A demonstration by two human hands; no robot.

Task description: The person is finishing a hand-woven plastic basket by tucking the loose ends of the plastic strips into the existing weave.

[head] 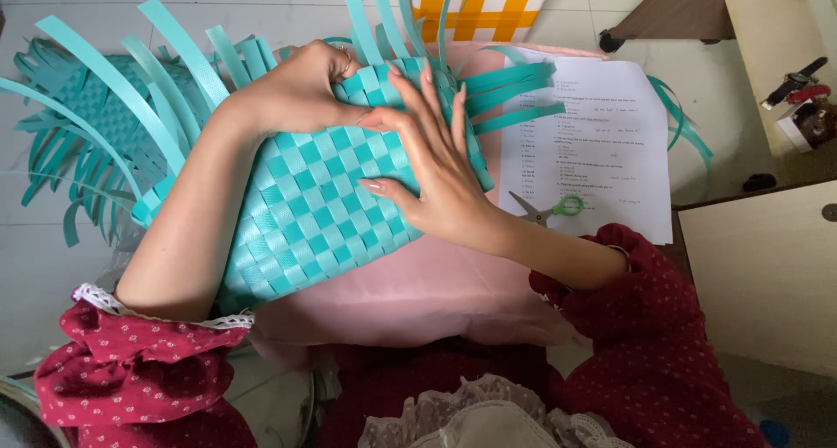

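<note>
A half-woven teal basket (314, 213) of flat plastic strips lies on its side across my lap, on a pink cloth (418, 295). Loose strip ends (514, 91) stick out of its far rim. My left hand (301, 91) is closed on the weave at the top edge, pinching a strip. Beside it my right hand (432, 165) lies flat on the woven side with fingers spread, pressing it down.
Green-handled scissors (549, 209) lie on a printed paper sheet (593, 134) to the right. Another woven teal piece with long loose strips (96, 125) sits at left on the tiled floor. A low wooden cabinet (758, 274) stands at right, with small tools (798, 99) on a shelf.
</note>
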